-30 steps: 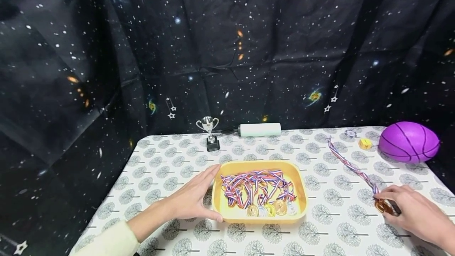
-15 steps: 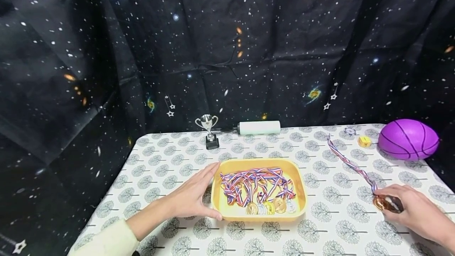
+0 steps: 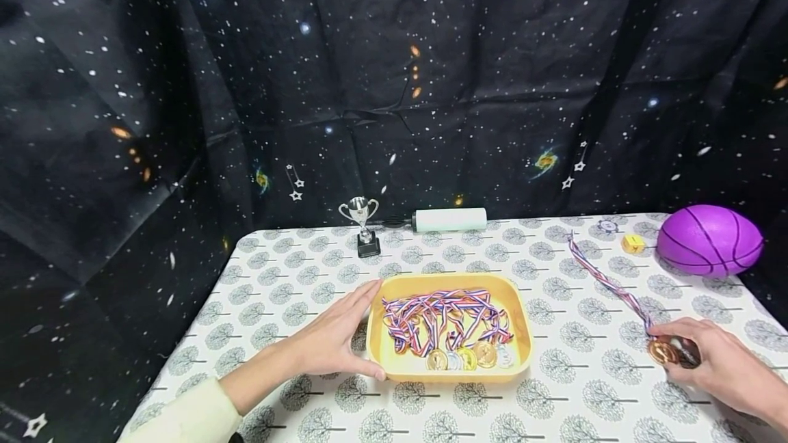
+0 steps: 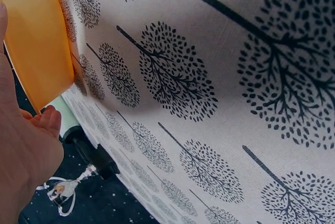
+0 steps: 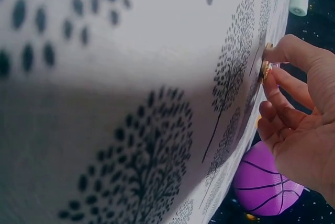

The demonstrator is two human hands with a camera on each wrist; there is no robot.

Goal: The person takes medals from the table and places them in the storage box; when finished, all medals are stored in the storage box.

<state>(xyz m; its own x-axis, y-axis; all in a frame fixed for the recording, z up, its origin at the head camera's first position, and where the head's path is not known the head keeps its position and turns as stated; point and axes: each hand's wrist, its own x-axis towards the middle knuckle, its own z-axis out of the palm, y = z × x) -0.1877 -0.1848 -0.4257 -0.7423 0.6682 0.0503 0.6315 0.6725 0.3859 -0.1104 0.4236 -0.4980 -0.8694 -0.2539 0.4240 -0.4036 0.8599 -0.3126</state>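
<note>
In the head view my left hand (image 3: pixel 335 333) spans the left side of a yellow plastic tray (image 3: pixel 522 320), fingers spread and fairly straight. Its fingertips touch the far left corner and its thumb the near left one. Inside lie several medals (image 3: pixel 486 354) in gold, silver and bronze tones, with tangled red, white and blue ribbons (image 3: pixel 443 306). Over at the right, my right hand (image 3: pixel 717 361) pinches a bronze-coloured medal (image 3: pixel 661 352) by its edge, low at the cloth. This medal's ribbon (image 3: pixel 606 282) stretches away up the table. The right wrist view shows thumb and fingertips on the medal (image 5: pixel 265 70).
A small silver trophy cup (image 3: pixel 367 227) on a black base stands at the back. A pale green cylinder (image 3: pixel 451 219) lies beside it. Behind the right hand are a purple ball (image 3: pixel 710 240), a yellow cube (image 3: pixel 632 244) and a small round disc (image 3: pixel 607 225). A dark star-print curtain (image 3: pixel 394 87) hangs behind.
The medal in my right hand has turned slightly, so more of its bronze face shows. The left hand and the tray stay in place; the view has shifted a little.
</note>
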